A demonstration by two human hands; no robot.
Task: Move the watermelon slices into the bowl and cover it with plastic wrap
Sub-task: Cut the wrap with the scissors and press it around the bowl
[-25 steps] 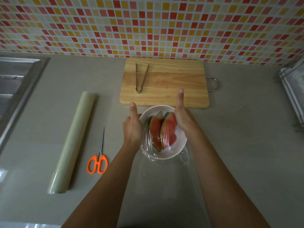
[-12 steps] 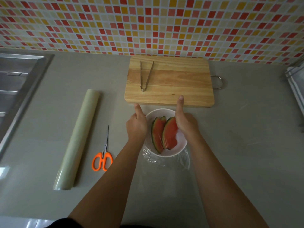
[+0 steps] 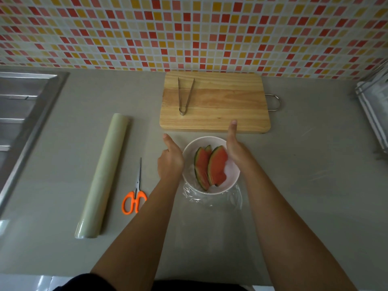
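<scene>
A white bowl (image 3: 204,141) stands on the grey counter just in front of the cutting board. Watermelon slices (image 3: 212,166) with green rinds lean upright inside it. Clear plastic wrap (image 3: 212,201) lies over the bowl and hangs crumpled over its near side onto the counter. My left hand (image 3: 170,160) presses against the bowl's left side, thumb pointing away from me. On the bowl's right side, my right hand (image 3: 236,150) does the same. Both hands hold the wrap against the bowl's wall; the fingers are hidden behind the bowl.
A wooden cutting board (image 3: 216,103) with metal tongs (image 3: 185,95) on it lies behind the bowl. A roll of plastic wrap (image 3: 104,175) and orange-handled scissors (image 3: 135,194) lie at the left. A steel sink (image 3: 23,114) is at far left, a rack (image 3: 373,110) at far right.
The wrap, loose and glossy over the slices a second ago, now lies tighter over the bowl. Both hands have stayed on the bowl's sides; the view has shifted slightly.
</scene>
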